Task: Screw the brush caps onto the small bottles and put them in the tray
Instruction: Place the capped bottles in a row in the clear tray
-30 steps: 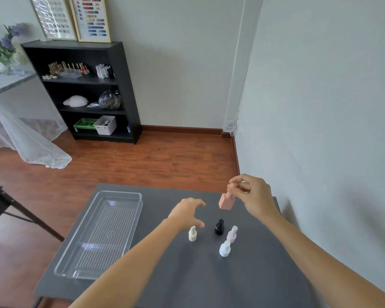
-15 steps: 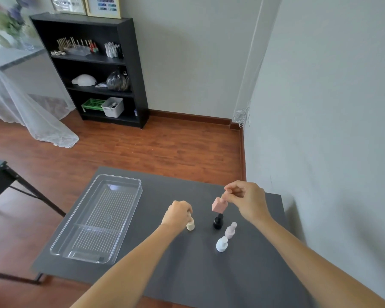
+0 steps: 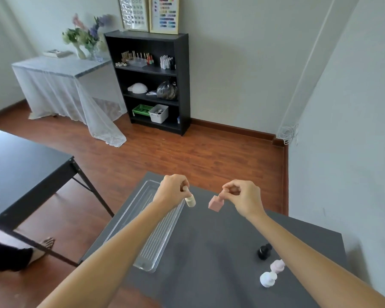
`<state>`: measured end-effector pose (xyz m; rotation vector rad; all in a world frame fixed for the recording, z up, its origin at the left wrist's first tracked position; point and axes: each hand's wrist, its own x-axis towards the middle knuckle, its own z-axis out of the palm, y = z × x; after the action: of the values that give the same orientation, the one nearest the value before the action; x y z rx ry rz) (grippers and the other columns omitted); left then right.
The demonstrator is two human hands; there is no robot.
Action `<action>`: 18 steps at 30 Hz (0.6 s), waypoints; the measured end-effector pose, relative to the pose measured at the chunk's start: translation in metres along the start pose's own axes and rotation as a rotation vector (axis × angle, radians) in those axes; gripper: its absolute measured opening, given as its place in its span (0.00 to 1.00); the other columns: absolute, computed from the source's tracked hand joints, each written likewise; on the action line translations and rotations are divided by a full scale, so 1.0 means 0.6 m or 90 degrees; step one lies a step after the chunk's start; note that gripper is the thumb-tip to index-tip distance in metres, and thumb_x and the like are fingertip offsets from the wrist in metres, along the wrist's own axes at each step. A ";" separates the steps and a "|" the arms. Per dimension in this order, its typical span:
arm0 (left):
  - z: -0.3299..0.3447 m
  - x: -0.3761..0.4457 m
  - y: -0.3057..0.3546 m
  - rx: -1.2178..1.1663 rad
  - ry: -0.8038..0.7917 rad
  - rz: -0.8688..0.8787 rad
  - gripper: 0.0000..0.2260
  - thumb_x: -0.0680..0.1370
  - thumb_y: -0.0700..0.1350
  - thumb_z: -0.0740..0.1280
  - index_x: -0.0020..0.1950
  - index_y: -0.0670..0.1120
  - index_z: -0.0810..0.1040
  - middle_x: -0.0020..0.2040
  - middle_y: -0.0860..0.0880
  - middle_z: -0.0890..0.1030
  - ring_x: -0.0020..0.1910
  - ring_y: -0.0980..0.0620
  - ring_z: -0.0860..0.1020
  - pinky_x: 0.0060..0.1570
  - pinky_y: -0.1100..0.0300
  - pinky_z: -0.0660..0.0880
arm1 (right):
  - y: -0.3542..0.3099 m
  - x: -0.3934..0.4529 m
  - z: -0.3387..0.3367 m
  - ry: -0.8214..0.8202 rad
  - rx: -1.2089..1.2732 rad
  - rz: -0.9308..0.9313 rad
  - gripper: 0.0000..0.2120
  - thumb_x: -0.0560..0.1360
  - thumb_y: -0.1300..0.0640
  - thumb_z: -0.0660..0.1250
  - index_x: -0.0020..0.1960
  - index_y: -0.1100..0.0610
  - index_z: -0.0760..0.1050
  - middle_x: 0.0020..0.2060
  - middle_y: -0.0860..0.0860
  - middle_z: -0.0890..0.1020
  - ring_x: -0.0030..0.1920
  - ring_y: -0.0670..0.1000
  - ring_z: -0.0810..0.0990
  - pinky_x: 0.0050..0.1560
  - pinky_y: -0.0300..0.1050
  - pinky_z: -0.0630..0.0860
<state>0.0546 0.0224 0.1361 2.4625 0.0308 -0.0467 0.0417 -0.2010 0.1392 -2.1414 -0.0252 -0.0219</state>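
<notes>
Both hands are raised above the dark grey counter, side by side with a gap between them. The left hand has its fingers curled closed around the top of a small cream bottle, which hangs below the hand, tilted, over the far right edge of the clear tray. Whether the hand grips the bottle's cap or its neck cannot be told, since the fingers cover it. The right hand pinches the top of a pink square bottle between thumb and fingertips; the bottle hangs tilted below the fingers, in the air above the counter, just right of the cream one and not touching it.

The tray lies on the left part of the counter, long side running from near to far, with a ribbed floor; the left forearm crosses over it, and no bottle shows in the parts left visible.

On the near right of the counter stand three more small bottles close together: a black bottle farthest, a pale pink bottle just nearer, and a white bottle nearest, next to the pale pink one. The right forearm passes just right of them.

Beyond the counter are a wooden floor and a black bookshelf against the far wall.
</notes>
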 end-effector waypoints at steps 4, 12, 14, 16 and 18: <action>-0.038 0.041 -0.061 0.015 0.003 -0.026 0.03 0.69 0.36 0.71 0.42 0.42 0.81 0.33 0.51 0.75 0.33 0.51 0.72 0.34 0.59 0.70 | -0.030 0.047 0.077 -0.025 0.029 0.014 0.06 0.65 0.64 0.77 0.42 0.60 0.83 0.36 0.51 0.86 0.38 0.47 0.82 0.41 0.28 0.73; -0.037 0.126 -0.163 0.065 -0.052 -0.049 0.04 0.72 0.36 0.68 0.44 0.42 0.82 0.34 0.51 0.76 0.33 0.50 0.74 0.32 0.60 0.70 | -0.034 0.120 0.228 -0.026 0.032 0.072 0.07 0.65 0.62 0.79 0.41 0.61 0.83 0.36 0.53 0.86 0.34 0.45 0.78 0.41 0.32 0.75; -0.029 0.142 -0.182 0.074 -0.078 -0.045 0.05 0.71 0.36 0.68 0.44 0.42 0.82 0.34 0.50 0.76 0.33 0.49 0.74 0.30 0.62 0.68 | -0.028 0.131 0.259 -0.021 0.013 0.090 0.04 0.68 0.63 0.77 0.42 0.61 0.83 0.37 0.54 0.86 0.35 0.46 0.78 0.42 0.37 0.77; -0.021 0.153 -0.195 0.073 -0.105 -0.044 0.05 0.71 0.36 0.67 0.44 0.41 0.81 0.36 0.48 0.78 0.34 0.48 0.75 0.29 0.62 0.67 | -0.019 0.139 0.284 -0.024 -0.015 0.103 0.02 0.71 0.65 0.72 0.43 0.61 0.83 0.37 0.55 0.85 0.36 0.48 0.79 0.44 0.41 0.79; -0.012 0.163 -0.206 0.074 -0.127 -0.037 0.05 0.71 0.36 0.67 0.44 0.41 0.81 0.38 0.45 0.81 0.34 0.47 0.75 0.31 0.61 0.69 | -0.009 0.145 0.304 -0.028 -0.041 0.113 0.03 0.73 0.65 0.70 0.44 0.61 0.82 0.37 0.55 0.85 0.36 0.48 0.79 0.44 0.41 0.79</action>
<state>0.1483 0.1240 0.0602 2.5601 0.0137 -0.3278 0.1298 -0.0436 0.0476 -2.2004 0.1415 0.1306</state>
